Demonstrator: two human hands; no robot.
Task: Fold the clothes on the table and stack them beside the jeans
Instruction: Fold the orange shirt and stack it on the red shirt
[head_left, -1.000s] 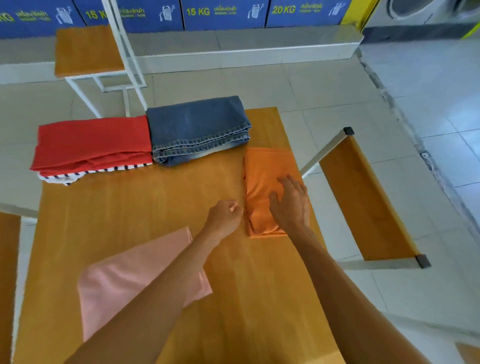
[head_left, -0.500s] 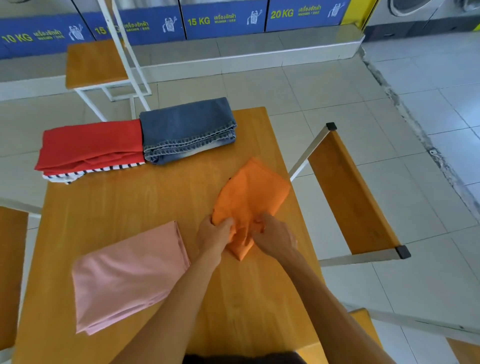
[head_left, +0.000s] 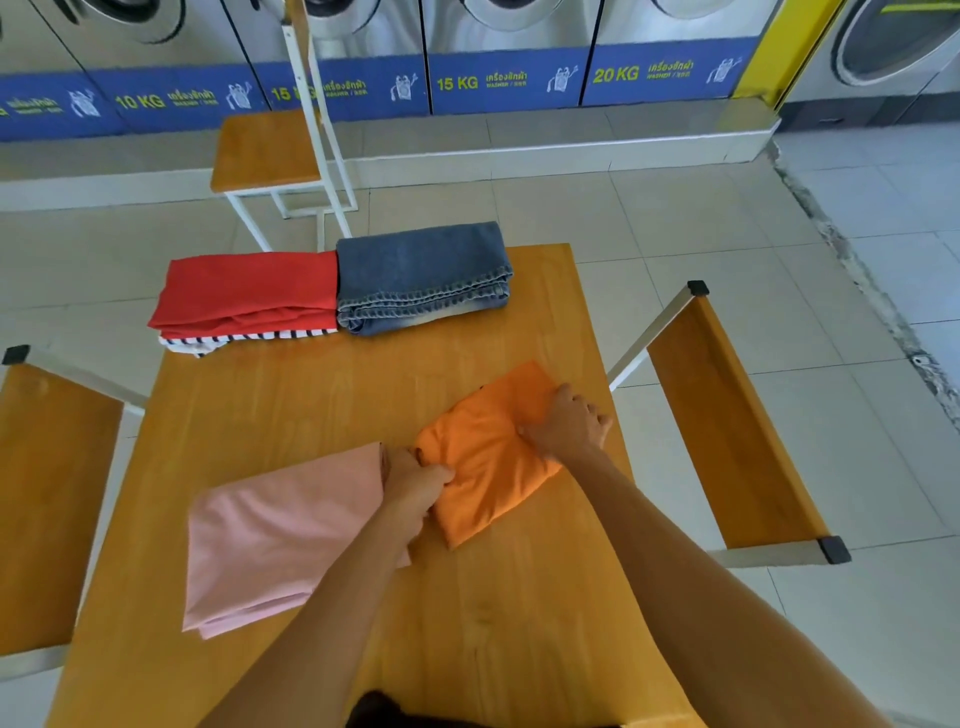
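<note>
A folded orange garment (head_left: 488, 457) lies at an angle on the right half of the wooden table (head_left: 291, 395). My left hand (head_left: 415, 486) grips its near-left corner. My right hand (head_left: 569, 423) clutches its far-right edge. Folded blue jeans (head_left: 421, 275) rest at the table's far edge. Touching their left side is a stack with a folded red garment (head_left: 249, 293) on top of a striped one (head_left: 228, 340). A folded pink garment (head_left: 275, 535) lies on the near left, partly under my left forearm.
Wooden chairs stand at the table's right side (head_left: 727, 426) and left side (head_left: 47, 493). A third chair (head_left: 265, 150) stands beyond the far edge on the tiled floor. Washing machines (head_left: 509, 57) line the back wall.
The orange garment was lifted by its near end and turned. It now lies diagonally, closer to the pink garment, with my hands spread to opposite ends of it.
</note>
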